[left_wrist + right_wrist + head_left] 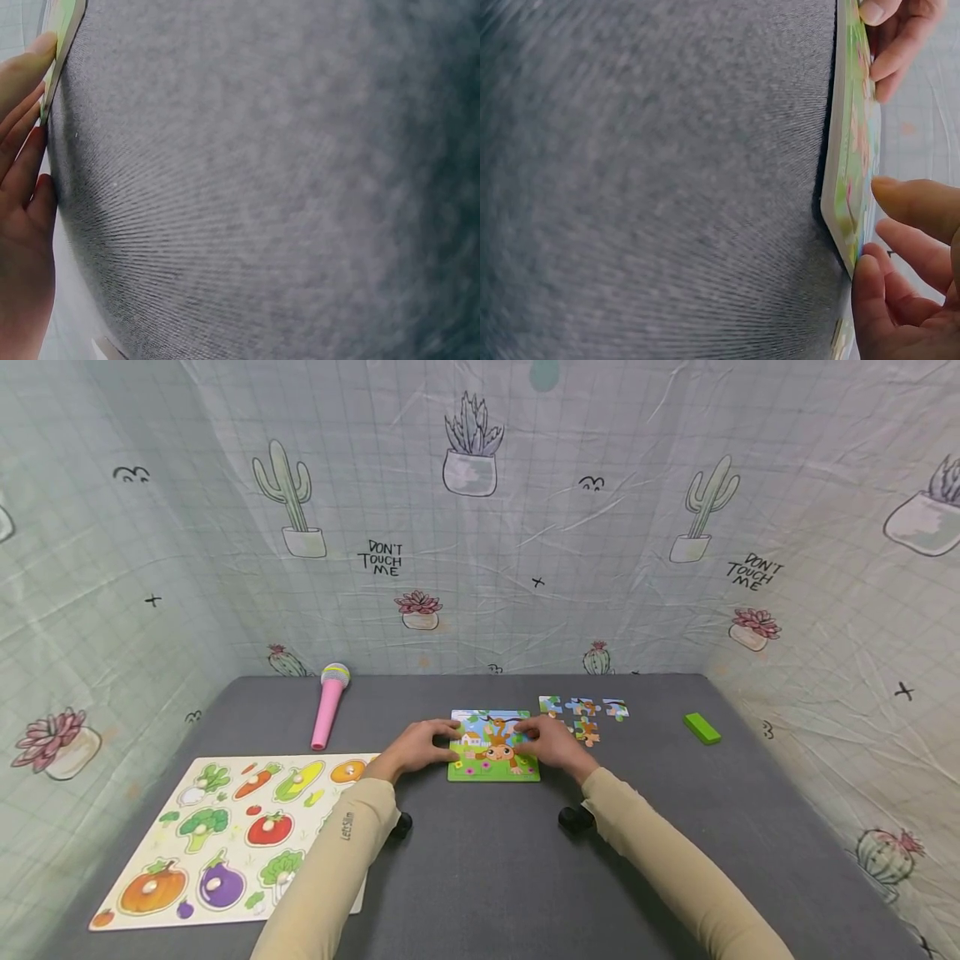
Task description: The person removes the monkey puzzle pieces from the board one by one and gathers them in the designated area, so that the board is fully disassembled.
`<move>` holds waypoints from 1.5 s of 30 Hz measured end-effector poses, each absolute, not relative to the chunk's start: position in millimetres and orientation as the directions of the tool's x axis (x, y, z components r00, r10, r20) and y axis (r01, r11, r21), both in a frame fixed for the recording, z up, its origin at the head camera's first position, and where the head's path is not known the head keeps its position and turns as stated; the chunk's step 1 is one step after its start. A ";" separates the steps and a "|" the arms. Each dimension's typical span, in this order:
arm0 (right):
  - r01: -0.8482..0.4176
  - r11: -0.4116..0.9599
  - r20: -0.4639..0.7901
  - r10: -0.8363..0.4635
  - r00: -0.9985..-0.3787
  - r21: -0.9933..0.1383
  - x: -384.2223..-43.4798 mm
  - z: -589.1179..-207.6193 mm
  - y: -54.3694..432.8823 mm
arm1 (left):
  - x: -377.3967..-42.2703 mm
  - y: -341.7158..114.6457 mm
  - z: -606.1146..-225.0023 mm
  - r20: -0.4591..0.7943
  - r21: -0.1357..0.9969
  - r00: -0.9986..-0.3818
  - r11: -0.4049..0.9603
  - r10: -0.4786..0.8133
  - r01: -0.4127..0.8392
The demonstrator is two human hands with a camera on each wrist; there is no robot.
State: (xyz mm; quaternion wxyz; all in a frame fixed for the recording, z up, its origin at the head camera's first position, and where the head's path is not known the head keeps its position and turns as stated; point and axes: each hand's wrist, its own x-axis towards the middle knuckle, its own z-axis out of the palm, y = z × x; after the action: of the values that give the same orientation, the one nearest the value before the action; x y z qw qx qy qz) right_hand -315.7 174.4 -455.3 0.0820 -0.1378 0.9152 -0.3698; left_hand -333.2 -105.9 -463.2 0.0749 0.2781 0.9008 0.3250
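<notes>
A small jigsaw puzzle [480,768] with a monkey picture on a green and blue ground lies flat on the table in front of me. My left hand [422,745] is at its left edge, thumb and fingertips touching the border. From the right, my right hand [557,745] rests thumb and fingertips on the picture. In the right wrist view the thumb [919,206] touches the printed face, and other fingers lie by the side edge. Several loose jigsaw pieces [587,730] lie just beyond the right hand, partly hidden by it.
At the left lies a white vegetable peg board [168,835], partly under my left forearm. A pink toy microphone [326,714] lies behind it. A green block [702,728] sits at the far right. A printed curtain [487,535] stands behind the grey table [480,877].
</notes>
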 end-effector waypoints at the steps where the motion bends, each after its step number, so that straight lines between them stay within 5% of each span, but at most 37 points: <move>1: -0.195 0.691 -0.048 -0.316 -0.947 -0.696 -315.3 -455.0 174.4 | -333.0 -106.2 -463.1 0.043 0.631 -0.834 0.632 0.550 0.450; 18: -0.320 0.704 -0.014 -0.424 -0.905 -0.634 -314.9 -449.2 172.4 | -333.1 -107.0 -464.5 0.042 0.635 -0.832 0.628 0.553 0.450; 45: -0.325 0.702 0.058 -0.376 -0.925 -0.633 -317.5 -453.8 165.4 | -333.0 -106.8 -463.4 0.050 0.619 -0.824 0.630 0.565 0.470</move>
State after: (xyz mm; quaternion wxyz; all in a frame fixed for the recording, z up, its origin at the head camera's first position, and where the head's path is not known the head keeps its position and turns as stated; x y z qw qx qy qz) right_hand -317.5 165.4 -453.8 0.0378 -0.1903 0.9217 -0.3358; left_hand -333.0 -106.8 -463.4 0.0744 0.2875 0.8996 0.3202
